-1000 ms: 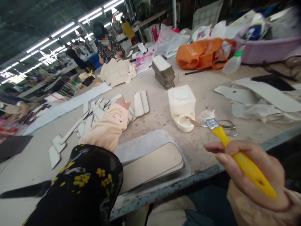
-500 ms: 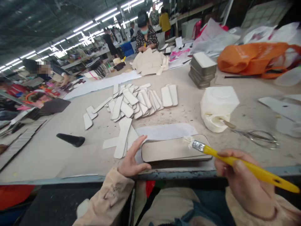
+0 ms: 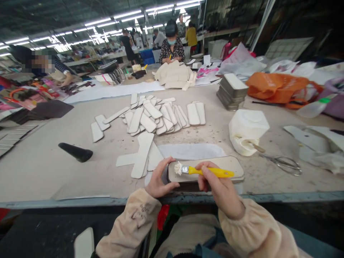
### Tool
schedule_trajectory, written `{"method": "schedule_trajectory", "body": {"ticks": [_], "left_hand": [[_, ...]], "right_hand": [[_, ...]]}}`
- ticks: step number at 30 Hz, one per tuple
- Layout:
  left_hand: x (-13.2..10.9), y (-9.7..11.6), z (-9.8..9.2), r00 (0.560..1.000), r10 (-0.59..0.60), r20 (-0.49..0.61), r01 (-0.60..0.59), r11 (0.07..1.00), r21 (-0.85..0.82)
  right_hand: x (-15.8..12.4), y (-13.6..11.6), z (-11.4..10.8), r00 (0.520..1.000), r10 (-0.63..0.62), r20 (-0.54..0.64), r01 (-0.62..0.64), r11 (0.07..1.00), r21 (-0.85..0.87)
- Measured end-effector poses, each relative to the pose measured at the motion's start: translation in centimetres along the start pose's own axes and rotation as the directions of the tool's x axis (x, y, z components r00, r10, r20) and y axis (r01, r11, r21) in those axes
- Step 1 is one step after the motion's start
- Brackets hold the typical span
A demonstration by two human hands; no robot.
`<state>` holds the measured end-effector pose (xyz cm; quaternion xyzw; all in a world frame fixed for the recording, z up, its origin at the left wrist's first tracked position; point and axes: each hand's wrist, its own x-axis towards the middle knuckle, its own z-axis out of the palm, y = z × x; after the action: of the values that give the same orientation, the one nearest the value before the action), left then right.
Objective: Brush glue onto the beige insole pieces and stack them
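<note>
A yellow-handled brush [image 3: 212,171] is gripped in my right hand [image 3: 219,184], its pale bristles against the left part of the top beige panel [image 3: 228,166]. That long, rounded panel lies on a stack near the table's front edge. My left hand [image 3: 161,179] curves around the stack's left end, thumb and fingers apart. Behind the stack lies a whitish sheet [image 3: 192,151]. Just left of my left hand, long white pieces [image 3: 142,156] overlap one another.
Many small white pieces [image 3: 147,118] lie mid-table. At right are a cut white container [image 3: 247,130] with a stick, scissors [image 3: 285,163], and an orange bag [image 3: 279,87]. A black tapered object [image 3: 76,152] lies left. Other people work beyond.
My right hand has carried the brush leftward along the panel, from its right part to near its left end. My left hand has come up against the stack's end. The view has shifted slightly.
</note>
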<state>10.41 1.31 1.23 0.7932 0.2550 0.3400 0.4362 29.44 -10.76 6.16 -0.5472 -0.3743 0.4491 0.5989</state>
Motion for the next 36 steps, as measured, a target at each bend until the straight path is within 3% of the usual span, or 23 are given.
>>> {"method": "schedule_trajectory", "body": {"ticks": [5, 9, 11, 14, 17, 21, 23, 25, 27, 29, 33, 36], "left_hand": [[-0.1, -0.9, 0.1, 1.000, 0.014, -0.013, -0.014, 1.000, -0.001], [-0.1, -1.5, -0.1, 0.998, 0.063, 0.015, -0.064, 0.996, 0.060], [-0.1, -1.7, -0.1, 0.995, 0.102, 0.024, -0.104, 0.990, 0.100], [-0.1, -1.9, -0.1, 0.989, 0.146, 0.026, -0.149, 0.976, 0.161], [0.0, -2.0, 0.0, 0.981, 0.194, 0.029, -0.195, 0.955, 0.223], [0.2, -2.1, 0.0, 0.974, 0.223, 0.033, -0.224, 0.944, 0.244], [0.2, -2.2, 0.0, 0.974, 0.224, 0.028, -0.224, 0.944, 0.243], [0.1, -2.3, -0.1, 0.976, 0.218, 0.025, -0.217, 0.947, 0.236], [0.1, -2.5, -0.1, 0.978, 0.207, 0.029, -0.209, 0.954, 0.215], [0.0, -2.6, -0.1, 0.979, 0.203, 0.034, -0.206, 0.962, 0.179], [-0.1, -2.7, 0.1, 0.977, 0.210, 0.028, -0.212, 0.969, 0.130], [-0.2, -2.7, 0.1, 0.981, 0.192, 0.025, -0.194, 0.972, 0.136]], "right_hand": [[0.9, 0.3, 0.6, 1.000, 0.000, -0.021, -0.004, 0.980, -0.198], [0.7, -0.5, -2.3, 0.979, -0.083, -0.184, -0.006, 0.899, -0.439], [0.3, -1.3, -4.8, 0.953, -0.158, -0.260, -0.023, 0.814, -0.580], [-0.8, -2.6, -8.7, 0.900, -0.301, -0.314, -0.069, 0.614, -0.786], [-2.3, -3.8, -10.5, 0.842, -0.455, -0.289, -0.097, 0.400, -0.911], [-3.5, -3.7, -8.3, 0.795, -0.596, -0.113, -0.030, 0.147, -0.989], [-3.5, -3.0, -5.9, 0.836, -0.548, -0.005, -0.005, 0.002, -1.000], [-3.3, -2.4, -3.3, 0.890, -0.449, 0.079, 0.047, -0.083, -0.995], [-3.3, -2.1, -0.7, 0.919, -0.364, 0.150, 0.136, -0.064, -0.989], [-3.2, -2.2, 1.5, 0.930, -0.311, 0.194, 0.220, 0.049, -0.974], [-2.7, -2.8, 4.7, 0.945, -0.273, 0.181, 0.282, 0.397, -0.874], [-1.8, -2.7, 5.1, 0.967, -0.240, 0.082, 0.226, 0.670, -0.707]]}}
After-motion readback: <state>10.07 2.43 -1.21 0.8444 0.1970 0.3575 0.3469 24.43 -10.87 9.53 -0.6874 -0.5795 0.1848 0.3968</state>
